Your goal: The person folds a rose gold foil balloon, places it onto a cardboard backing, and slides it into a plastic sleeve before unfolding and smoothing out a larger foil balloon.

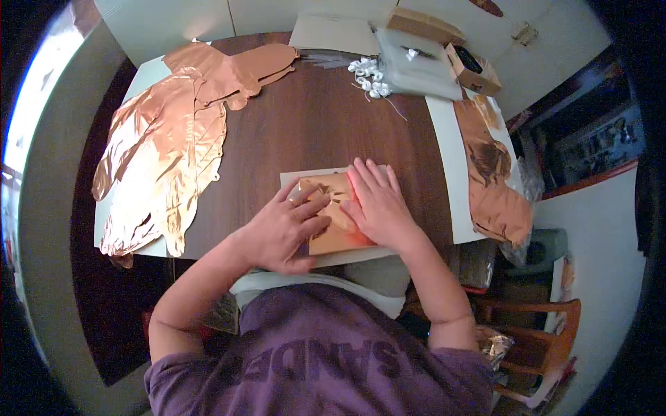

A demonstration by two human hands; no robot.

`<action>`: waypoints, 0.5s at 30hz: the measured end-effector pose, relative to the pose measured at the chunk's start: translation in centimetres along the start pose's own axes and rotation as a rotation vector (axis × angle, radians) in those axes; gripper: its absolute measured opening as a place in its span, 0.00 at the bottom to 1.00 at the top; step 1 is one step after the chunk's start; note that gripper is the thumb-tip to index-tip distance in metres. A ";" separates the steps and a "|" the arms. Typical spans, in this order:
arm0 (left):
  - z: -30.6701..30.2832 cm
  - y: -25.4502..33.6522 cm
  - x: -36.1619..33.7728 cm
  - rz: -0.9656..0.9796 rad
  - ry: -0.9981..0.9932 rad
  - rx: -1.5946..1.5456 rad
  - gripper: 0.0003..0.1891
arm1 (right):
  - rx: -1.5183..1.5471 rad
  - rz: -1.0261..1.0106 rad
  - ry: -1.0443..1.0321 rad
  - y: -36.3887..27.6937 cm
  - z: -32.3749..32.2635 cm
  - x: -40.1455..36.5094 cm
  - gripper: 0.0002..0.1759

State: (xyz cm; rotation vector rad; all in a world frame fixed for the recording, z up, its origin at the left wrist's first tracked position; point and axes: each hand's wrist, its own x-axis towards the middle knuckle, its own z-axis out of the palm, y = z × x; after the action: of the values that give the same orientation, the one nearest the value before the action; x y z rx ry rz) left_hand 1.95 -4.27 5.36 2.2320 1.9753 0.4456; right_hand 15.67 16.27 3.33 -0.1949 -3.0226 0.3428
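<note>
Foil packet (340,241), copper-coloured, lies flat on pale sheet (290,180) at near edge of table (284,132). Left hand (277,234) over its left side, fingers apart and bent; right hand (381,211) flat on its right side, fingers slightly apart. Large foil pieces (166,139) at left, foil strip (496,201) at right, white coils (374,87) beside clear bag (420,69) at far side

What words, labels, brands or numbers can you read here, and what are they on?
Purple shirt: large dark letters that seem to include "SAND"; the rest is too warped by folds to read.
Small open box at the table's far right: a tiny dark mark, too small to read.
I can make out no other text.
</note>
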 end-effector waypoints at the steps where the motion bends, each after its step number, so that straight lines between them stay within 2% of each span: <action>1: -0.1 0.5 -0.2 -0.038 0.022 -0.064 0.44 | 0.004 0.008 0.002 -0.2 0.0 -0.3 0.36; 3: 0.1 1.9 -0.2 -0.115 0.064 -0.198 0.51 | 0.012 0.027 0.000 -0.5 0.3 -0.9 0.37; 4: 0.2 2.5 0.1 -0.159 0.043 -0.134 0.55 | 0.013 0.023 0.006 -0.6 0.4 -1.2 0.37; 7: 2.7 2.9 1.4 -0.290 0.172 0.043 0.55 | 0.013 0.016 0.011 -1.0 0.7 -2.0 0.38; 15: 4.8 3.2 0.7 -0.259 0.100 -0.051 0.56 | 0.058 0.078 0.001 -1.5 0.7 -4.6 0.41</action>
State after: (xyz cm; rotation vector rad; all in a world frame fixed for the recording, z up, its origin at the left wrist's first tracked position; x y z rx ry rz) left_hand 6.47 -3.55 1.83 1.9217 2.2361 0.5770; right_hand 19.97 14.02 2.59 -0.3087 -3.0048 0.4361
